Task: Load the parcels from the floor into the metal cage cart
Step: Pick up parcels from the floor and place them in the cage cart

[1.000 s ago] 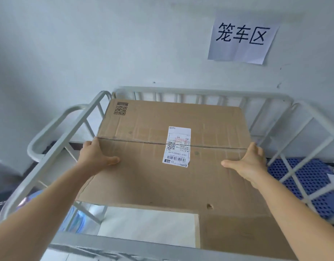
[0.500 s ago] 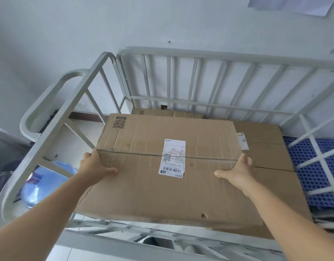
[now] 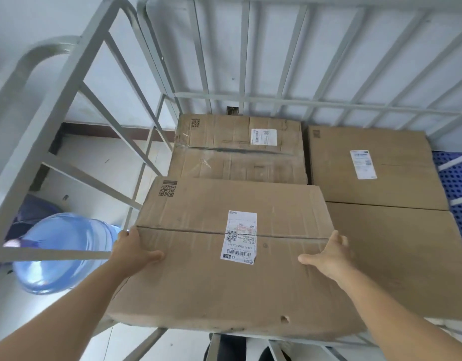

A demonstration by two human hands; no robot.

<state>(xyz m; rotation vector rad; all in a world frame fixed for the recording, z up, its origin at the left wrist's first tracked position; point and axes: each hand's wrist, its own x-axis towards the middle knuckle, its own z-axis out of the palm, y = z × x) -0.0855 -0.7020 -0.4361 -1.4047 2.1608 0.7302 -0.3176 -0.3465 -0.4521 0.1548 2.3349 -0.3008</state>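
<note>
The left hand [image 3: 132, 252] grips the left edge of a large cardboard parcel [image 3: 224, 280], its thumb lying flat on the top face and its fingers curled over the side, out of view. The right hand [image 3: 328, 256] grasps the opposite edge in the same way — thumb on top, fingers wrapped down the right side. Both hands sit at the seam that crosses the lid, where a white shipping label [image 3: 239, 237] is stuck.

The parcel is held inside the metal cage cart [image 3: 240, 100], near its front left corner; whether it rests on anything beneath cannot be told. Just behind it lies a second parcel [image 3: 237, 149], creased and taped, with its own label. To the right sits a wide flat parcel [image 3: 375, 168] — it reaches from the cart's back bars toward the front, partly under the held one's right edge.

Outside the left bars, a blue water jug [image 3: 60, 252] lies on the floor. A blue perforated panel [image 3: 456, 178] shows beyond the right side.
</note>
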